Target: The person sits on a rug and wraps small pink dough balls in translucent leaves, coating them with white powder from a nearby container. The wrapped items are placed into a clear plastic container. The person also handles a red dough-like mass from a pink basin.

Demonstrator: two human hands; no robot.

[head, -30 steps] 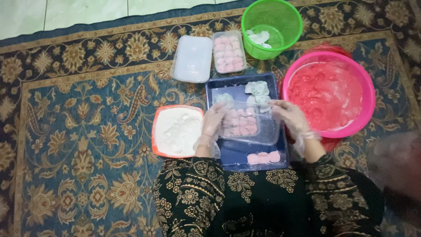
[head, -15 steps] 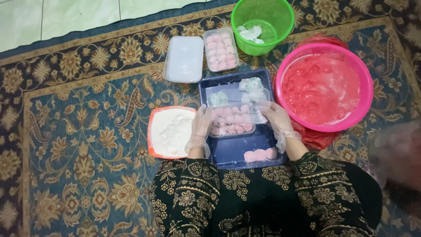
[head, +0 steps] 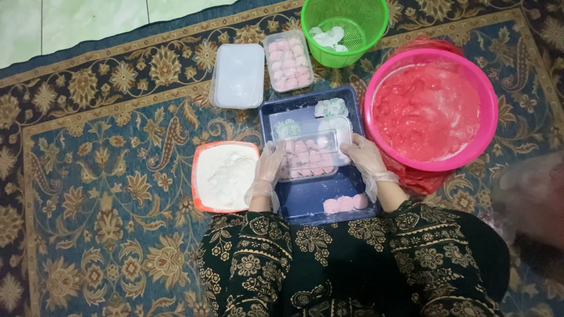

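A clear plastic box filled with pink dough balls rests over the dark blue tray. My left hand, in a thin clear glove, grips the box's left end. My right hand, gloved too, grips its right end. On the tray's near edge lie pink dough pieces. Beyond the box, pale white-green pieces sit on the tray's far part.
A pink basin of pink dough stands on the right. A green basket sits beyond it. A second filled box and a stack of white lids lie behind the tray. An orange tray of white flour is on the left, on a patterned carpet.
Only the camera view has shifted a little. Both hands stay on the ends of the clear box over the blue tray.
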